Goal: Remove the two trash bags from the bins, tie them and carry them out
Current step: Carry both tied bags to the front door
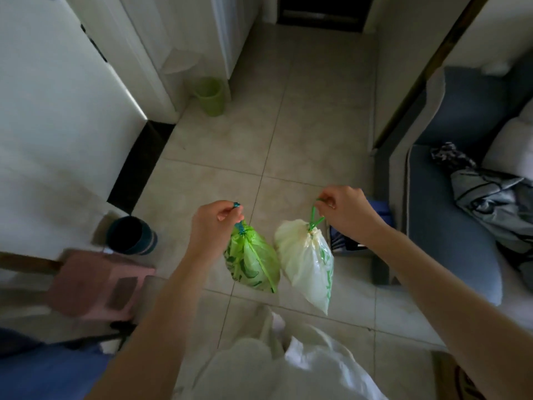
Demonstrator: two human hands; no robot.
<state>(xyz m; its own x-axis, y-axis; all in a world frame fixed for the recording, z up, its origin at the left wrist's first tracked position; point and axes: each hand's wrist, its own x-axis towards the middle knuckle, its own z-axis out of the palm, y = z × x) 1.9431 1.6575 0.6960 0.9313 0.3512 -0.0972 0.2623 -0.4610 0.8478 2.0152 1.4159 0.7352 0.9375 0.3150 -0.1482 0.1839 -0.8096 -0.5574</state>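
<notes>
a: where are the two bags?

b: both hang in the air over the floor, side by side and just about touching. the left hand has its fingers curled tight round the blue string of the green bag. the right hand pinches the green string of the white bag the same way.

a: do they look heavy?

b: no — i think they are light. each one hangs from a thin string and a few fingers are enough. they look small and only partly full.

a: are they hard or soft?

b: soft and floppy. the thin plastic sags and swings, so it can tear on a sharp corner.

a: where is the best place to hold?

b: right on the string loops above the closed necks — the sides are smooth and would slip.

a: and the bins?

b: a green bin stands far off by the wall, and a dark bin is near the left side.
</notes>
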